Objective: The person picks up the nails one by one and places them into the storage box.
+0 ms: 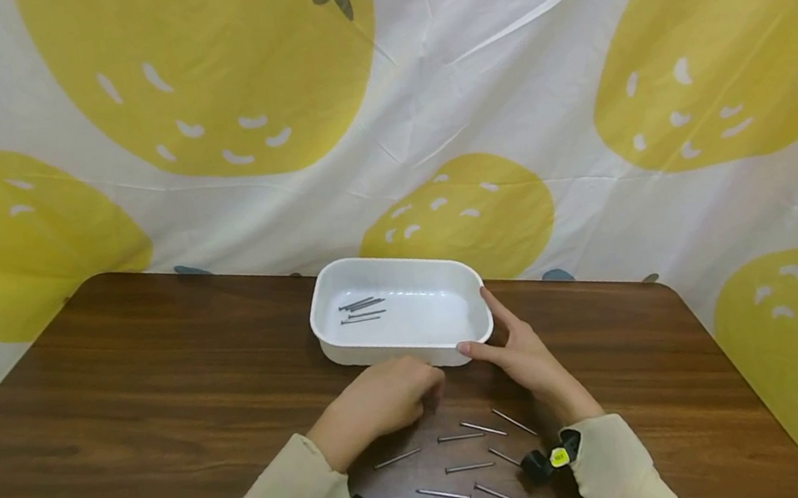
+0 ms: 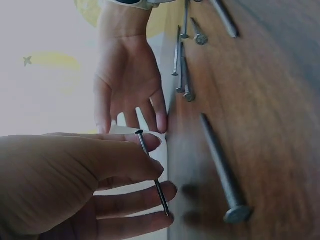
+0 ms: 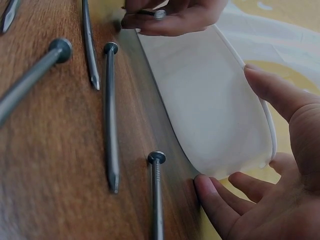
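Observation:
My left hand [image 1: 391, 393] pinches a steel nail [image 2: 160, 193] between thumb and fingers, low over the table just in front of a white tray [image 1: 382, 352]. The head view hides that nail behind the hand; in the left wrist view its flat head sticks up past the thumb. At the tray's right end, my right hand [image 1: 530, 354] holds the corner, its thumb [image 3: 267, 85] at the rim and the other fingers spread along the end wall. Several nails [image 1: 364, 316] lie in the tray's left half, roughly parallel.
Several loose nails [image 1: 469, 468] lie scattered at different angles on the brown wooden table [image 1: 163, 415], between and in front of my forearms. Behind the table's back edge hangs a white cloth [image 1: 439, 92] printed with yellow fruit.

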### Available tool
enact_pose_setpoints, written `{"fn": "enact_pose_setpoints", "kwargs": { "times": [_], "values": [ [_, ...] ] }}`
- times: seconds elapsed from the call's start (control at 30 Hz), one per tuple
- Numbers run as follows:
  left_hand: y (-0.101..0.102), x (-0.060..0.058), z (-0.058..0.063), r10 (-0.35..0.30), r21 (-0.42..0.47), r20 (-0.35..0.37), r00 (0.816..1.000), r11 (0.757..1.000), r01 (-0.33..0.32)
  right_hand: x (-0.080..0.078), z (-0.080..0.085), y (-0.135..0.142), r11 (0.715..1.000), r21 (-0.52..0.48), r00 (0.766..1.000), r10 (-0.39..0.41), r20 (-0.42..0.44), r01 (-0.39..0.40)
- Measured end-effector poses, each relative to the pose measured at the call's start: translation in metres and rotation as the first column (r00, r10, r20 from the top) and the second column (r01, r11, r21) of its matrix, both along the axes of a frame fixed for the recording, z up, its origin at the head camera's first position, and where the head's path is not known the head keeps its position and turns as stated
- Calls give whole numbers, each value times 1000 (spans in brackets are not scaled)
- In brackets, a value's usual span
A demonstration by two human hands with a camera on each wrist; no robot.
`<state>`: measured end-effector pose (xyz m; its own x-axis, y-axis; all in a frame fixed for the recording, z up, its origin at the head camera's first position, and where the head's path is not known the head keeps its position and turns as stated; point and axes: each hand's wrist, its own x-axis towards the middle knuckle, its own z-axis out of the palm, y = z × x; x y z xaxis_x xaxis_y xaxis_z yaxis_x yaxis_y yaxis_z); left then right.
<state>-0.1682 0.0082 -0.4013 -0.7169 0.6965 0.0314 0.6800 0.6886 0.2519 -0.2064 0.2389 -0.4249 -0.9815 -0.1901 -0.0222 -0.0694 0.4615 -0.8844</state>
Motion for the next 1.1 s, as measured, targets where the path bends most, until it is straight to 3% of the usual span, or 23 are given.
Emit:
{"fn": "enact_pose_setpoints", "kwargs": {
  "times": [0.47, 0.73, 1.1],
  "values": [
    [-5, -4, 5, -27, 58, -19, 999, 998, 28, 1, -1, 0, 1000, -5, 1000, 5, 0, -5],
    [-15, -7, 21, -54, 120, 18, 998, 991, 52, -2, -1, -1, 1000, -21, 1000, 22, 0, -22],
    [-20, -21, 46, -75, 104, -74, 994, 991, 83, -1, -1, 1, 1000, -15, 1000, 6, 0, -6]
  ]
}}
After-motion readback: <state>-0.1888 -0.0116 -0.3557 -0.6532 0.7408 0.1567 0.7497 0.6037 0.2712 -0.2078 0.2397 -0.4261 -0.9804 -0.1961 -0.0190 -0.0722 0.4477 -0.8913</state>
